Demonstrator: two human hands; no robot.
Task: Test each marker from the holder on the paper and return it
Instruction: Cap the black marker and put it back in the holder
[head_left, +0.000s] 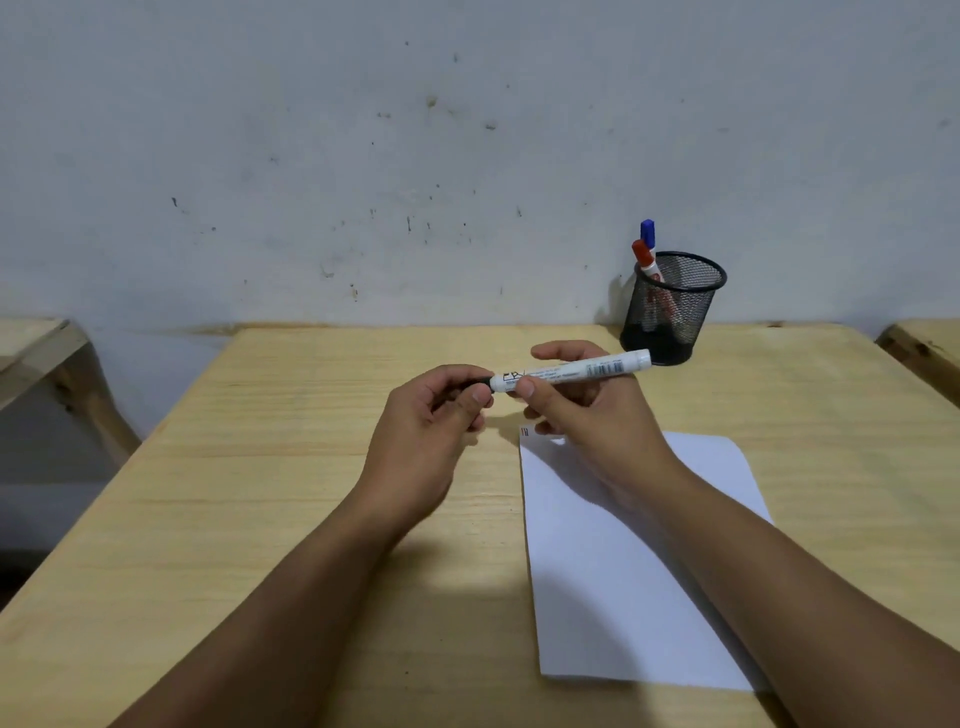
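My right hand (582, 410) grips a white marker (571, 371) by its barrel, held level above the table. My left hand (436, 410) is closed around the marker's black cap end (480, 383), which is mostly hidden by my fingers. A white sheet of paper (597, 571) lies on the table under my right forearm, with a few short dark strokes (525, 431) at its top left corner. A black mesh holder (670, 306) stands at the back right and holds a red-capped marker (644, 257) and a blue-capped marker (648, 231).
The wooden table (260, 493) ends against a stained grey wall (363, 156). Other wooden furniture shows at the left edge (41, 358) and the right edge (930, 348).
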